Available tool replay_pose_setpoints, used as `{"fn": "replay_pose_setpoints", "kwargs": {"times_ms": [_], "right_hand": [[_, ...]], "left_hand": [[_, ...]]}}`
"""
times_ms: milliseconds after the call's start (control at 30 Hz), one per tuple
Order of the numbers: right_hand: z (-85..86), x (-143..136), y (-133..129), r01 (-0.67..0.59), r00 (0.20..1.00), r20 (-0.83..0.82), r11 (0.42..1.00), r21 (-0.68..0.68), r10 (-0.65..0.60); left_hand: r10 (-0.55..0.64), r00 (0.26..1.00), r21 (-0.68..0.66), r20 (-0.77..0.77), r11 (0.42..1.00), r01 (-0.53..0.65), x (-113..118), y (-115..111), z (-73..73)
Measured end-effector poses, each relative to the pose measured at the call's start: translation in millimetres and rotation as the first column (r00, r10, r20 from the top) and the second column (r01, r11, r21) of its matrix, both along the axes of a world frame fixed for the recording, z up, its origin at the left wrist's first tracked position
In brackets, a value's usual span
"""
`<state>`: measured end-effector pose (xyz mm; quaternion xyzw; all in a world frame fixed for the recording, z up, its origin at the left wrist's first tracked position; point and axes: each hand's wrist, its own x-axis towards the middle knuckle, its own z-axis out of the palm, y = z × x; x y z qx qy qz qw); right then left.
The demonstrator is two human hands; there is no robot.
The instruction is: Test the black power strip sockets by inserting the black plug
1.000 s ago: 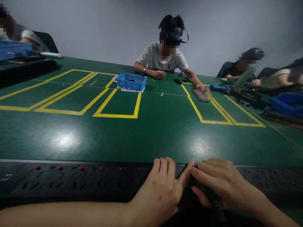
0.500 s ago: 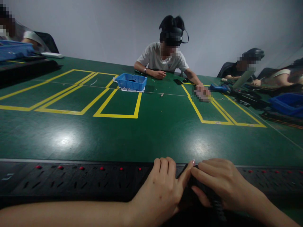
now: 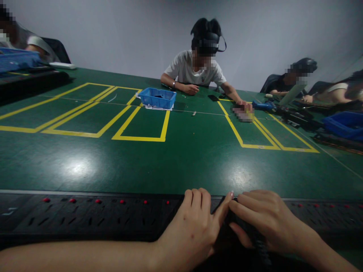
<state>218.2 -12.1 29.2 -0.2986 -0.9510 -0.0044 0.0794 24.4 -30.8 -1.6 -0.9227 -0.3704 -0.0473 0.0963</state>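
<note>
At the table's near edge, my right hand (image 3: pixel 263 211) is closed round a black plug-like piece, mostly hidden by my fingers. A ribbed black cable sleeve (image 3: pixel 261 247) comes out below that hand. My left hand (image 3: pixel 193 221) is beside it, its fingers curled together and its index finger reaching to the same dark piece. What lies under the left palm is hidden. Both hands are over a long black strip (image 3: pixel 85 217) with a row of red buttons and slanted slots, like a power strip.
The green table (image 3: pixel 141 166) carries yellow tape outlines (image 3: pixel 138 139). A blue basket (image 3: pixel 158 99) stands beyond. Across the table a co-worker (image 3: pixel 208 64) reaches to a blurred item (image 3: pixel 242 114). Another blue basket (image 3: pixel 344 124) and dark equipment (image 3: pixel 300 117) are at the right, a blue crate (image 3: pixel 17 60) at left.
My hands stay in the same place and pose. The co-worker's reaching hand across the table has shifted very slightly.
</note>
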Motion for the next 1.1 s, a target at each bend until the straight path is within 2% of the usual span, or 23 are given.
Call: {"fn": "replay_pose_setpoints", "kwargs": {"times_ms": [1100], "right_hand": [[0.0, -0.6, 0.6, 0.003, 1.0, 0.011, 1.0, 0.012, -0.004]], "left_hand": [[0.004, 1.0, -0.017, 0.011, 1.0, -0.003, -1.2, -0.1, 0.3]]}}
